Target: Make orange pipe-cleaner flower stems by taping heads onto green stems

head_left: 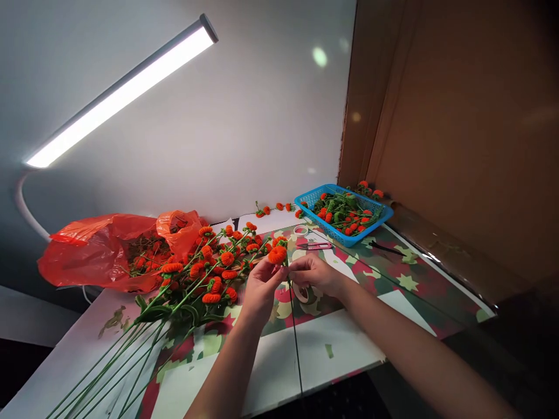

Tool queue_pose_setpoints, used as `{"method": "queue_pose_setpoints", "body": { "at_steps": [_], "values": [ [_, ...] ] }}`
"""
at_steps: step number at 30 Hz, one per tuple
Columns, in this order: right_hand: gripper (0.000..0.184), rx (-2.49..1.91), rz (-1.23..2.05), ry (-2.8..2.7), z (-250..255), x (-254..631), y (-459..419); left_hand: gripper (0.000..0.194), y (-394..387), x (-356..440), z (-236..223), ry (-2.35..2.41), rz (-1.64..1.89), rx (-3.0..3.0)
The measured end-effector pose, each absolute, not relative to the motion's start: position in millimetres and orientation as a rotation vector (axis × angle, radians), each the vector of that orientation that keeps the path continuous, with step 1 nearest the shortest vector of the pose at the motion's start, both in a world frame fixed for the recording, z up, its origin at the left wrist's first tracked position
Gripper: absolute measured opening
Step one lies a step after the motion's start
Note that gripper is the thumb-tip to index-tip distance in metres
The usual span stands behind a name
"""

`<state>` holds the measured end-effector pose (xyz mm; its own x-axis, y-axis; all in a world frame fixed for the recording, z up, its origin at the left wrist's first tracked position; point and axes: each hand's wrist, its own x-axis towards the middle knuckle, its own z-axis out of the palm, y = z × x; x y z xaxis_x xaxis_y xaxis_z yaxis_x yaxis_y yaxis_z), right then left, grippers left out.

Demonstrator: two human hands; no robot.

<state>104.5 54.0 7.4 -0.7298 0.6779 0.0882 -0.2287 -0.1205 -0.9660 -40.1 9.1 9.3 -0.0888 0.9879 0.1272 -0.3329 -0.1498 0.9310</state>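
Note:
My left hand (265,282) is closed around the top of a flower stem (296,340), just under an orange fuzzy flower head (278,254). The long thin stem hangs down past the table's front edge. My right hand (315,273) pinches at the same stem from the right, close to the left fingertips. Whether a strip of tape is between its fingers is too small to make out. Under the right hand lies a roll of tape (301,293), partly hidden. Left of my hands rests a pile of finished orange flowers (213,267) with long green stems.
A blue basket (384,217) of small orange flowers stands at the back right. Pink-handled thread snips (318,246) and a white tape roll (300,230) lie behind my hands. At left are a red plastic bag (87,250) and a lit lamp (122,93). Cardboard (458,128) rises at right.

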Motion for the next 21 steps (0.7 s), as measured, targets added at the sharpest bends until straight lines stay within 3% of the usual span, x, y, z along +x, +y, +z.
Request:
{"method": "queue_pose_setpoints", "body": {
  "at_steps": [4,11,21],
  "values": [
    [0.037,-0.537,1.945,-1.542,8,105,53,0.017,8,-46,16,0.972,1.464,1.236],
    [0.037,-0.545,1.951,-1.523,11,105,52,0.016,7,-57,27,1.190,1.404,1.725],
    [0.037,-0.528,2.010,-1.579,10,107,53,0.024,9,-52,21,1.075,1.410,1.490]
  ]
}}
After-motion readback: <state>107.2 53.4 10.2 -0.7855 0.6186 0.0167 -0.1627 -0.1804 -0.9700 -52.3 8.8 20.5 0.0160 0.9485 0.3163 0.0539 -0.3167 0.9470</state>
